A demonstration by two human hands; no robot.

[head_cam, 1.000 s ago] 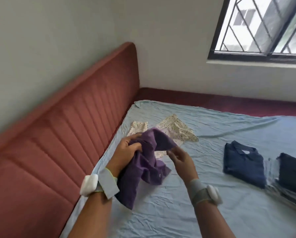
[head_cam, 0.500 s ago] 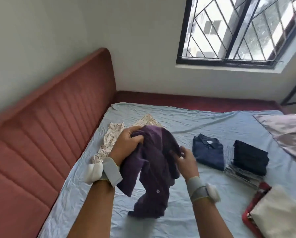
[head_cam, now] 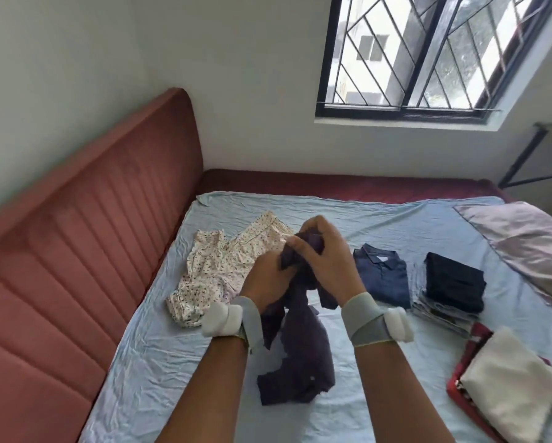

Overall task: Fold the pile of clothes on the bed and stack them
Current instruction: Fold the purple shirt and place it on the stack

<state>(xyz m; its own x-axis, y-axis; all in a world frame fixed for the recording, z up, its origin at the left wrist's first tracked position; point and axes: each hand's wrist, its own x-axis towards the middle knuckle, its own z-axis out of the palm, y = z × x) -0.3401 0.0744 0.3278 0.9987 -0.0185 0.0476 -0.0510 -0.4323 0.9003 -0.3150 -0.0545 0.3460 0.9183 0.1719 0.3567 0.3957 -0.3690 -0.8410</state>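
You are gripping one purple shirt (head_cam: 303, 356) with both your left hand (head_cam: 269, 279) and right hand (head_cam: 324, 260), its tail trailing on the pale blue sheet (head_cam: 146, 356). One floral garment (head_cam: 223, 266) is lying unfolded behind; three folded stacks are sitting right, beside one pillow (head_cam: 524, 247), under a barred window (head_cam: 428, 52).

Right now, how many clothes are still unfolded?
2: the purple shirt hanging from both hands, and the floral garment crumpled on the sheet toward the headboard. More may lie outside the view.
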